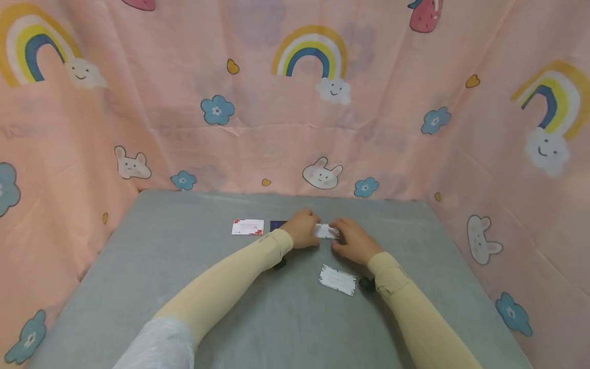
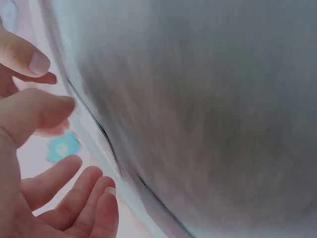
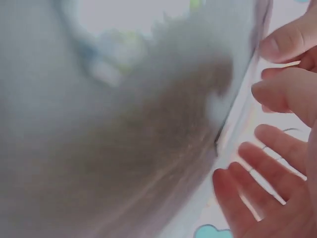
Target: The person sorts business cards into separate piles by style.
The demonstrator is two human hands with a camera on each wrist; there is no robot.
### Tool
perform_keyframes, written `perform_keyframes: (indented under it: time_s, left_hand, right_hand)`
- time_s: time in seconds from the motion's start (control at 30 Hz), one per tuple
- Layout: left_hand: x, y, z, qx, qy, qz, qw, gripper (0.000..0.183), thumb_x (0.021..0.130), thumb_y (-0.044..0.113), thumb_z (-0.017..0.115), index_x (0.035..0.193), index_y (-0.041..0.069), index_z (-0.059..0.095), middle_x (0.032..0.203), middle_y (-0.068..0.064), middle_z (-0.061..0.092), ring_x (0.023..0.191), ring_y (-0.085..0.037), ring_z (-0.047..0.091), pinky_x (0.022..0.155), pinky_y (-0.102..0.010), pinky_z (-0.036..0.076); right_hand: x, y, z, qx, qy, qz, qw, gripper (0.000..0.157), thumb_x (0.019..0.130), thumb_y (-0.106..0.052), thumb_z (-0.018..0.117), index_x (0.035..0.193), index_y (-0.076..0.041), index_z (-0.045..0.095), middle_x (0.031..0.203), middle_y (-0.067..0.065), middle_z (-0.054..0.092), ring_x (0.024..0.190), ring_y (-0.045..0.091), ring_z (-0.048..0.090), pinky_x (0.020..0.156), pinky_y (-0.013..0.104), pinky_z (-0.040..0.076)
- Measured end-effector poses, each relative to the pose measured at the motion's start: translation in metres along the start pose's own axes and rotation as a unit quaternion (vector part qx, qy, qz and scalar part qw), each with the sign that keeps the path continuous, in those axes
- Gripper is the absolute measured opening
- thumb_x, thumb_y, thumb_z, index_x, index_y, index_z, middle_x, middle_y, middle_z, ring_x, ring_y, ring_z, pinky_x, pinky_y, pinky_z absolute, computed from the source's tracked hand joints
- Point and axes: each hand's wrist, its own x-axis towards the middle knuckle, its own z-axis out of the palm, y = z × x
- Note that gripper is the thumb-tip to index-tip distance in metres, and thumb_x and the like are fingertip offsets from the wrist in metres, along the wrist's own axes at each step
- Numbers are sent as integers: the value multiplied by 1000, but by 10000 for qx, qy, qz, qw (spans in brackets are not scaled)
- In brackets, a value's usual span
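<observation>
A white card point(image 1: 326, 231) with a patterned edge lies on the grey table between the two hands. My left hand point(image 1: 301, 229) is at the card's left end, its fingers point(image 2: 74, 198) loosely bent and spread from the thumb. At the right end is my right hand point(image 1: 355, 241), its fingers point(image 3: 267, 173) apart and gently curved. Whether either fingertip touches the card cannot be made out. Beside the left hand, a dark blue card point(image 1: 277, 225) is partly covered by that hand. Both wrist views show the cards nearly edge-on and blurred.
A white card with red flowers point(image 1: 247, 227) lies farther left in the same row. Nearer me, a white card with a leafy border point(image 1: 337, 280) lies tilted by the right wrist. A pink patterned curtain point(image 1: 276, 143) stands behind and along both sides of the table point(image 1: 221, 318).
</observation>
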Motion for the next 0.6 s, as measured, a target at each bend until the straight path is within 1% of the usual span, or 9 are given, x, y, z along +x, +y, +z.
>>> perform_keyframes:
  time_s: [0.07,0.13,0.2,0.3,0.37,0.43,0.53,0.6]
  left_hand:
    - [-12,7,2,-158,29,273,9995,58,88,38,75,137,10,61,132,-8,61,119,-21,59,102,-35,50]
    - [-26,16,7,-343,-59,537,9979,58,89,41,74,137,11,61,132,-6,62,120,-19,59,103,-33,50]
    - [-38,25,11,-501,-192,710,9960,61,87,44,75,137,12,61,133,-4,63,121,-18,60,104,-32,49]
    - [-52,36,16,-507,-306,896,9942,68,83,48,80,138,13,60,133,-1,64,123,-15,60,106,-31,47]
    - [-57,38,19,-453,-367,995,9933,70,81,48,82,138,14,60,134,2,64,126,-14,59,108,-30,46]
    - [-60,40,22,-406,-439,1117,9919,69,80,47,82,138,15,61,134,3,65,126,-12,58,108,-29,46]
    - [-60,41,26,-347,-503,1239,9904,66,81,45,81,137,16,62,135,5,65,127,-11,58,108,-27,45]
    - [-60,43,24,-323,-524,1254,9902,64,82,44,81,137,16,63,134,5,66,125,-10,59,107,-26,46]
  right_hand:
    - [-18,-4,-1,-106,83,-30,9999,53,87,-24,76,134,-3,60,128,13,61,119,30,57,102,50,48]
    - [-40,-7,-2,-198,80,-32,9998,55,87,-28,78,133,-4,61,127,11,63,121,30,58,102,50,48]
    - [-62,-12,-3,-270,40,-7,9996,56,86,-31,79,133,-5,61,127,10,64,121,30,59,102,50,48]
    - [-87,-19,-5,-331,-50,126,9994,59,84,-37,80,132,-7,63,127,8,65,121,28,59,104,48,48]
    - [-97,-26,-5,-356,-81,178,9992,61,81,-41,83,130,-9,64,126,6,65,120,25,60,103,46,49]
    - [-104,-31,-6,-413,-129,230,9988,63,78,-44,84,128,-10,65,124,3,64,117,22,60,101,43,50]
    - [-109,-35,-5,-499,-182,231,9983,62,76,-44,86,126,-13,66,121,0,64,112,18,61,97,41,52]
    - [-111,-37,-6,-503,-179,232,9983,60,77,-43,86,125,-13,67,120,-2,64,111,17,61,96,40,52]
